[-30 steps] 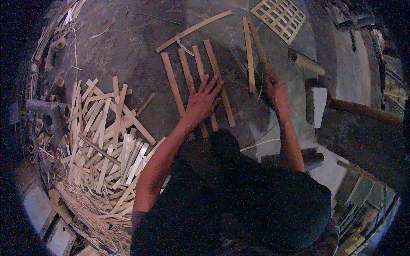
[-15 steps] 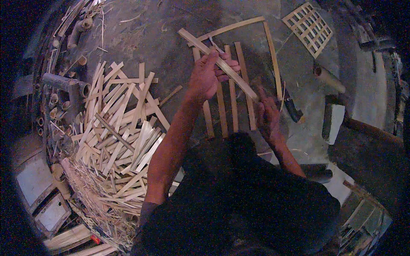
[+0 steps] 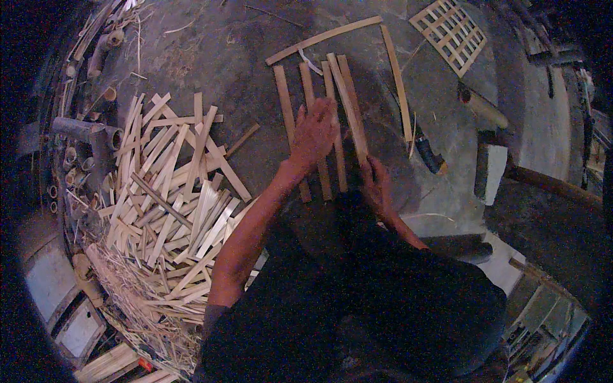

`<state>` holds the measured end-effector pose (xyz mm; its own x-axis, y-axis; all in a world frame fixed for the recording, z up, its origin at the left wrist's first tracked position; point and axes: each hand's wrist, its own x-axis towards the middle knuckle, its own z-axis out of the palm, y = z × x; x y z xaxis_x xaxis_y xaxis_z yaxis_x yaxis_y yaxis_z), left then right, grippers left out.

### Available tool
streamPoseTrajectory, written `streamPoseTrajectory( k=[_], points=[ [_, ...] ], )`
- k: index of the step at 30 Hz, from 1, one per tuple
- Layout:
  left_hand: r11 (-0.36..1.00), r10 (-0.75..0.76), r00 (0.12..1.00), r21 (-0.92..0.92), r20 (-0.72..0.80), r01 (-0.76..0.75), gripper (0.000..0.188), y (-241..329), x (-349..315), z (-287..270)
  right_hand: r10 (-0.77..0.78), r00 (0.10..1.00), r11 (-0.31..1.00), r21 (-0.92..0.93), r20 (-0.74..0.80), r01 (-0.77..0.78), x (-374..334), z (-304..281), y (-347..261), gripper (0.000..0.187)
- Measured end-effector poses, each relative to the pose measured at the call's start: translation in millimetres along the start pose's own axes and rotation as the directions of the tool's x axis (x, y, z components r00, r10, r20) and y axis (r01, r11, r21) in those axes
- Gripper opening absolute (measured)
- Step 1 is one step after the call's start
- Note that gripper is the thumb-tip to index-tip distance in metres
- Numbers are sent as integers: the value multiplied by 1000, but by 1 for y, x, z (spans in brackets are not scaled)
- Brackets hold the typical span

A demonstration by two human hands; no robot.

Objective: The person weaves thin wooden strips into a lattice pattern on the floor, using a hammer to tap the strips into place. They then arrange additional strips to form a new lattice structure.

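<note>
A row of pale flat bamboo strips (image 3: 287,108) lies on the floor in front of me, side by side and running away from me. My left hand (image 3: 314,133) is back up over the middle strips, thumb apart from the fingers, its fingertips at one strip (image 3: 340,150). To its right, my right hand (image 3: 378,185) grips the near end of another bamboo strip (image 3: 348,105), which lies along the right side of the row, partly over the outermost strip. My right fingertips are partly hidden.
A heap of bamboo strips (image 3: 166,185) lies at left, with shavings (image 3: 137,293) nearer me. Beyond the row, two strips form a corner (image 3: 325,39). A woven lattice panel (image 3: 448,35), a dark-handled tool (image 3: 429,153) and a bamboo tube (image 3: 482,107) lie at right.
The strip held slantwise in both hands has come down beside the row, turned to run away from me. My left hand has let go of it and moved over the middle strips.
</note>
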<state>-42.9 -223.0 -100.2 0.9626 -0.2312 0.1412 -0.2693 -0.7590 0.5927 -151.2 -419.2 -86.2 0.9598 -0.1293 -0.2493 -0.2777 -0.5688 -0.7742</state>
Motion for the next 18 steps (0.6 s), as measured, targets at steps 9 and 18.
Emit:
streamPoseTrajectory(
  k=[9, 18],
  points=[
    [953, 123, 981, 259, 148, -158, 62, -4, -20, 6, -111, 956, 907, -367, 270, 209, 7, -14, -15, 55],
    [968, 73, 981, 224, 179, -112, 70, 1, -19, 5, -278, 931, 854, -382, 238, 353, 10, -9, -15, 57]
  ],
)
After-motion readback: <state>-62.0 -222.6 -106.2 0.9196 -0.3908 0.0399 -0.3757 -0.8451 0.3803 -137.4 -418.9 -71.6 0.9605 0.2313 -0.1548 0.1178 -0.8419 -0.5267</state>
